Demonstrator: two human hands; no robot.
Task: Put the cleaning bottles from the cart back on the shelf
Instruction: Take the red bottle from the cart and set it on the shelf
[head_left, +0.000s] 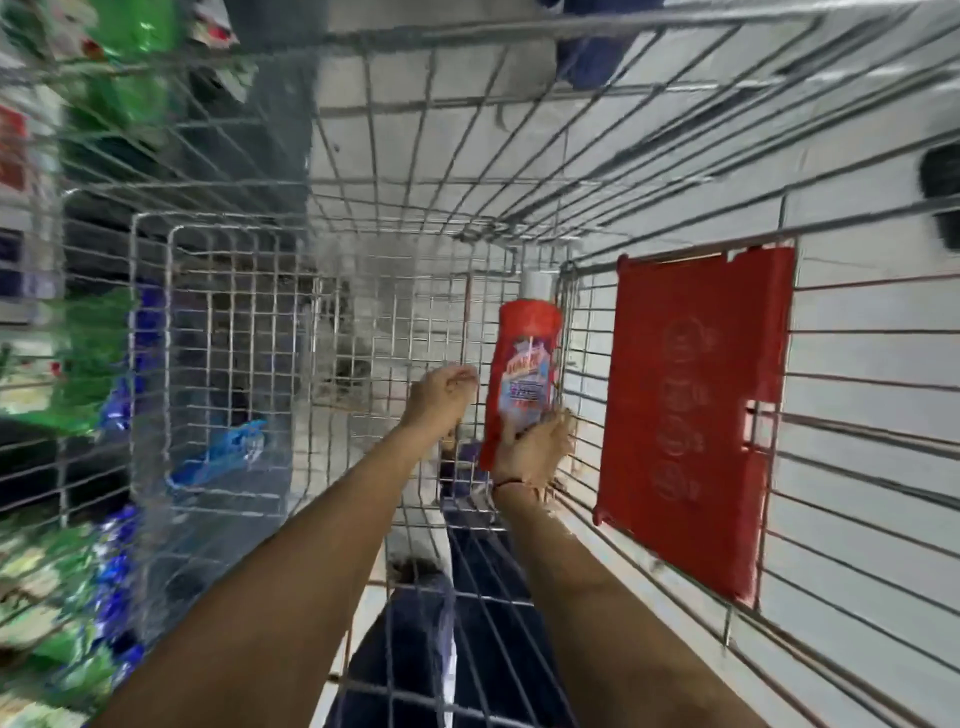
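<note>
At far left, the shelf carries green and blue packages, blurred beyond reading. It lies outside the wire wall of the cart, so any bottle must be lifted over the rim to reach it.

Inside the basket, a blue item rests low against the left wire wall; its type cannot be told.

The left hand is curled narrow near the centre of the basket, just beside the bottle. Whether it grips a wire or anything else cannot be told.

The right hand is wrapped around the lower part of the red cleaning bottle. The bottle stands upright with its white cap uppermost, close to the right wire wall. A low grip leaves the body and cap free, which by judgement suits lifting it clear of the basket.

To the right, the red plastic flap lies flat against the cart wall
</note>
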